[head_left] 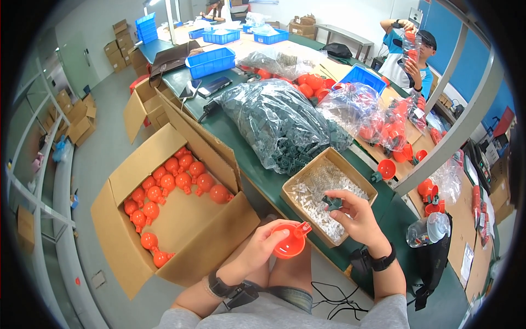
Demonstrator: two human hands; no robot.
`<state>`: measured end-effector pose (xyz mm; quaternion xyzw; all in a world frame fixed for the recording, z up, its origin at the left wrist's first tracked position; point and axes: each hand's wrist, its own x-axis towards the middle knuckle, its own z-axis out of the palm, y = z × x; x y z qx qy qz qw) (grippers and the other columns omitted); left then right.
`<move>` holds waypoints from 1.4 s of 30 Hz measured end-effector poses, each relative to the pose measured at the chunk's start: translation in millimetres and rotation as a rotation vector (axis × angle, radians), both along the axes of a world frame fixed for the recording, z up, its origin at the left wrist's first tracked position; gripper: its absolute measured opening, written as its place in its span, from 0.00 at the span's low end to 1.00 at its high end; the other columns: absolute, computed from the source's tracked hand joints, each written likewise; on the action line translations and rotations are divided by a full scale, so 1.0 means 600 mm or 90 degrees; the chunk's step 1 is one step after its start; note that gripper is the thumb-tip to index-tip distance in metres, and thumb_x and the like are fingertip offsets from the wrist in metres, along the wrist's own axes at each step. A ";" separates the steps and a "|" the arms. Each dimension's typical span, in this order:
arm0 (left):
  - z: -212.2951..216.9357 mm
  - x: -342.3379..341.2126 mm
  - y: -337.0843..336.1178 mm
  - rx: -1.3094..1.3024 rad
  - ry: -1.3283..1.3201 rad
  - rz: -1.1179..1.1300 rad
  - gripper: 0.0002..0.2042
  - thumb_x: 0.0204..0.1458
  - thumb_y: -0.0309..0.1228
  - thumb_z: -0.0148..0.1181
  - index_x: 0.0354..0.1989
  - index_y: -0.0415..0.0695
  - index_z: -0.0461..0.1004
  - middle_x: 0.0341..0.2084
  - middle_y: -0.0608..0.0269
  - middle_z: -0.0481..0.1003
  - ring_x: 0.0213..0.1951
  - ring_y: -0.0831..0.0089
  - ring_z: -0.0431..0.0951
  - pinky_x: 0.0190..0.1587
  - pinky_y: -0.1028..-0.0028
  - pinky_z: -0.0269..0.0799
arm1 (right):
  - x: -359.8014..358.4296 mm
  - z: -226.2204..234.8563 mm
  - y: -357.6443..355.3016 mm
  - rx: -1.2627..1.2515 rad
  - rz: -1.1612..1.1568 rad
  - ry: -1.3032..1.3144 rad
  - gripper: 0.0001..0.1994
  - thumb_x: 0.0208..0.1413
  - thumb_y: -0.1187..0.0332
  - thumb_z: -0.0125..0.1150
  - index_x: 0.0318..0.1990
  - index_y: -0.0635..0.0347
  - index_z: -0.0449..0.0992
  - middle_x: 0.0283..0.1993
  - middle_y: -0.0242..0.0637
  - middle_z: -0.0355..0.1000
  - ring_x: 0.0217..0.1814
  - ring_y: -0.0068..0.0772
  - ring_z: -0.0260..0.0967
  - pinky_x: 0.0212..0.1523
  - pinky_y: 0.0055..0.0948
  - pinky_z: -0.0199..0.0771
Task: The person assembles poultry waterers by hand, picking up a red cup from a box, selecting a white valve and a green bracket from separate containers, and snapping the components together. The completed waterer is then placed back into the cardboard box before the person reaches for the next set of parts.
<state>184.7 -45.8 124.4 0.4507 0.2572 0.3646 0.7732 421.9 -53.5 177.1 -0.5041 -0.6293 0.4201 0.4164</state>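
Observation:
My left hand (262, 245) grips an orange-red plastic cup (289, 241) with a short side spout, held above my lap with its hollow showing. In my right hand (355, 215) a small dark green plastic part (332, 203) is pinched between thumb and fingers. That hand hovers over a shallow cardboard tray (289, 193) of small white pieces (310, 206) and thin metal springs (329, 174). To the left, an open carton (189, 241) has several orange-red cups (183, 180) lined up along its inner walls.
A big clear bag of dark green parts (268, 118) lies behind the tray. Bags of red cups (383, 131), blue bins (211, 63) and phones (215, 86) are on the green table. A metal post (457, 131) rises at right. Across the table stands a co-worker (408, 60) holding up red items.

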 end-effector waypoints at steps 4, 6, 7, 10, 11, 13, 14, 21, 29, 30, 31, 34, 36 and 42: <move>0.000 0.000 0.001 -0.009 0.002 -0.001 0.14 0.59 0.29 0.46 0.49 0.36 0.69 0.42 0.61 0.74 0.44 0.79 0.73 0.48 0.78 0.68 | 0.000 -0.002 -0.002 -0.035 0.018 0.063 0.22 0.49 0.83 0.57 0.54 0.60 0.68 0.49 0.35 0.68 0.49 0.21 0.66 0.47 0.22 0.70; 0.005 -0.002 0.004 -0.012 -0.001 -0.004 0.14 0.59 0.29 0.46 0.49 0.36 0.69 0.42 0.61 0.74 0.44 0.79 0.73 0.48 0.78 0.68 | -0.002 -0.003 -0.001 -0.031 0.014 0.078 0.22 0.50 0.83 0.58 0.55 0.61 0.67 0.49 0.36 0.67 0.49 0.22 0.67 0.48 0.23 0.70; 0.007 -0.002 0.003 -0.015 -0.004 -0.007 0.14 0.59 0.29 0.46 0.49 0.36 0.69 0.42 0.61 0.74 0.44 0.79 0.73 0.48 0.78 0.68 | -0.002 -0.003 -0.002 -0.027 0.011 0.093 0.22 0.51 0.82 0.58 0.55 0.61 0.67 0.49 0.37 0.67 0.49 0.22 0.67 0.49 0.23 0.70; 0.004 -0.003 0.003 -0.038 -0.012 -0.001 0.14 0.59 0.29 0.46 0.49 0.36 0.69 0.42 0.60 0.74 0.44 0.78 0.73 0.48 0.78 0.68 | -0.002 -0.003 -0.003 -0.051 0.025 0.125 0.22 0.52 0.81 0.58 0.55 0.63 0.66 0.49 0.37 0.68 0.49 0.23 0.67 0.49 0.23 0.69; 0.005 -0.003 0.003 -0.038 -0.013 0.000 0.14 0.59 0.29 0.46 0.49 0.36 0.69 0.42 0.60 0.74 0.44 0.78 0.73 0.48 0.78 0.68 | -0.002 -0.003 -0.003 -0.050 0.025 0.124 0.22 0.52 0.81 0.58 0.55 0.63 0.66 0.49 0.37 0.68 0.49 0.23 0.67 0.49 0.23 0.69; 0.007 -0.003 0.004 -0.021 -0.006 0.012 0.14 0.59 0.29 0.45 0.49 0.35 0.70 0.42 0.60 0.74 0.44 0.78 0.73 0.48 0.78 0.68 | -0.001 -0.006 -0.003 -0.048 0.063 0.109 0.21 0.53 0.82 0.56 0.55 0.66 0.64 0.52 0.38 0.65 0.51 0.30 0.70 0.48 0.25 0.71; 0.008 -0.002 0.005 -0.022 -0.008 0.012 0.14 0.59 0.29 0.45 0.49 0.35 0.70 0.42 0.60 0.74 0.44 0.78 0.73 0.48 0.78 0.68 | -0.001 -0.007 -0.004 -0.049 0.063 0.108 0.21 0.53 0.82 0.56 0.55 0.66 0.64 0.52 0.38 0.65 0.51 0.30 0.70 0.48 0.25 0.71; 0.016 -0.005 0.009 -0.015 -0.009 -0.003 0.16 0.59 0.30 0.42 0.49 0.33 0.70 0.42 0.58 0.75 0.44 0.77 0.74 0.49 0.78 0.68 | -0.011 -0.006 -0.003 -0.045 0.059 0.111 0.20 0.52 0.82 0.56 0.55 0.65 0.67 0.46 0.36 0.68 0.48 0.24 0.68 0.49 0.24 0.69; 0.017 -0.010 0.005 0.025 0.009 0.013 0.17 0.60 0.31 0.40 0.47 0.32 0.71 0.41 0.56 0.75 0.43 0.76 0.74 0.49 0.78 0.68 | -0.018 -0.008 -0.005 0.010 0.079 0.103 0.21 0.52 0.83 0.54 0.55 0.65 0.67 0.46 0.38 0.67 0.48 0.27 0.69 0.48 0.24 0.70; 0.019 -0.011 0.004 0.016 0.005 0.002 0.17 0.60 0.31 0.40 0.47 0.32 0.71 0.41 0.56 0.76 0.43 0.76 0.75 0.48 0.78 0.68 | -0.019 -0.010 -0.006 0.011 0.083 0.099 0.20 0.53 0.83 0.54 0.55 0.65 0.67 0.47 0.38 0.67 0.49 0.28 0.69 0.48 0.24 0.70; 0.020 -0.011 0.003 0.006 0.002 -0.009 0.17 0.60 0.31 0.40 0.46 0.32 0.71 0.41 0.56 0.76 0.42 0.76 0.75 0.48 0.78 0.68 | -0.019 -0.012 -0.007 0.012 0.087 0.095 0.20 0.53 0.83 0.53 0.56 0.65 0.66 0.49 0.39 0.67 0.50 0.30 0.70 0.48 0.24 0.70; 0.021 -0.006 -0.001 0.024 -0.003 -0.007 0.16 0.60 0.30 0.41 0.46 0.32 0.71 0.40 0.57 0.76 0.41 0.76 0.75 0.47 0.78 0.69 | -0.018 -0.009 -0.015 -0.037 0.125 0.182 0.19 0.55 0.82 0.52 0.56 0.66 0.65 0.51 0.39 0.66 0.52 0.32 0.70 0.48 0.24 0.70; 0.021 -0.004 -0.002 0.021 -0.006 -0.004 0.16 0.60 0.30 0.41 0.46 0.32 0.72 0.40 0.57 0.76 0.41 0.77 0.75 0.47 0.78 0.69 | -0.021 -0.009 -0.017 -0.036 0.119 0.180 0.19 0.55 0.82 0.52 0.56 0.66 0.65 0.52 0.39 0.66 0.52 0.33 0.70 0.48 0.24 0.70; 0.036 -0.005 0.001 0.042 -0.008 0.033 0.16 0.60 0.31 0.41 0.44 0.31 0.71 0.40 0.57 0.75 0.42 0.76 0.74 0.48 0.77 0.68 | -0.033 -0.015 -0.014 -0.041 0.114 0.286 0.19 0.55 0.82 0.52 0.55 0.65 0.62 0.51 0.37 0.65 0.55 0.35 0.68 0.50 0.26 0.70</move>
